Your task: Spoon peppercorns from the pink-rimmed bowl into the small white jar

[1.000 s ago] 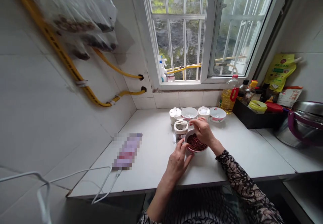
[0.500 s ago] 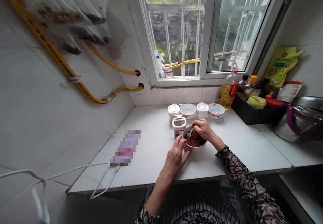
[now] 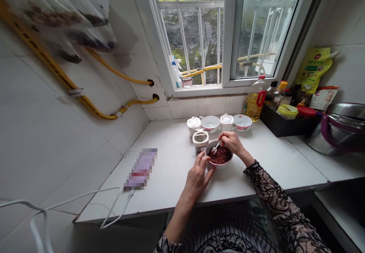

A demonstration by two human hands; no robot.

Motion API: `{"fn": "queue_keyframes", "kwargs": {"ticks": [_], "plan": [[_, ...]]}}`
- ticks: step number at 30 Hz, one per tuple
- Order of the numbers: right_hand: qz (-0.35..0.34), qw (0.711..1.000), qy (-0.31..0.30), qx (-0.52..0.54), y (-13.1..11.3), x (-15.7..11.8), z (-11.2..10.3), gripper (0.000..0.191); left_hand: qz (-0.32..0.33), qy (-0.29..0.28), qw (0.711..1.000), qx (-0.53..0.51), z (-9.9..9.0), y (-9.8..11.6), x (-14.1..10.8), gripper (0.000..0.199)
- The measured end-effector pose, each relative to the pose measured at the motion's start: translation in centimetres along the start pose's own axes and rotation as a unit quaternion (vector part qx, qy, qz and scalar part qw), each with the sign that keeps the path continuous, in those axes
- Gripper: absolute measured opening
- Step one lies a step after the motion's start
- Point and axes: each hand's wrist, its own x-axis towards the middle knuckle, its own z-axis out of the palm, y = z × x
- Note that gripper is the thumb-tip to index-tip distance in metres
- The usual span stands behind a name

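Note:
My right hand (image 3: 231,142) pinches the handle of a small white spoon (image 3: 216,146), whose scoop is in the bowl, over the contents. Dark reddish, peppercorn-like grains (image 3: 221,155) fill much of the white bowl (image 3: 219,165). With thumb and fingers, my left hand (image 3: 198,175) grips the bowl's near left side. Just behind and left of the bowl stands a clear jar (image 3: 200,140) with a cream rim, some dark contents showing low inside. Both sleeves are black lace.
Behind stand two white lidded jars (image 3: 194,125) and two white bowls (image 3: 242,123), near an oil bottle (image 3: 256,101). A black box of condiments (image 3: 281,125) and a steel pot (image 3: 339,131) are at right. A blurred purple object (image 3: 141,169) and white cable (image 3: 114,218) lie left.
My right hand has drawn the spoon up a little, and more of its handle shows. My left hand stays on the bowl. The camera view has shifted slightly.

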Motion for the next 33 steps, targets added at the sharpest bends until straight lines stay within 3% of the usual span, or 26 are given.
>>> {"fn": "queue_keyframes", "kwargs": {"ticks": [8, 23, 27, 33], "plan": [[0.002, 1.0, 0.012, -0.005, 0.0, -0.1, 0.0, 0.02, -0.01, -0.008, 1.0, -0.008, 0.1, -0.1, -0.1, 0.034], [0.026, 0.994, 0.024, 0.106, 0.1, 0.7, -0.2, 0.018, -0.004, -0.007, 1.0, -0.005, -0.2, 0.1, 0.1, 0.035], [-0.055, 0.993, 0.057, 0.087, -0.7, 0.4, 0.8, 0.02, -0.005, -0.005, 1.0, -0.009, -0.2, 0.2, 0.2, 0.035], [-0.251, 0.958, 0.014, -0.138, -1.5, -0.4, 2.1, 0.021, -0.008, -0.008, 1.0, -0.017, -0.2, 0.1, 0.1, 0.035]]}}
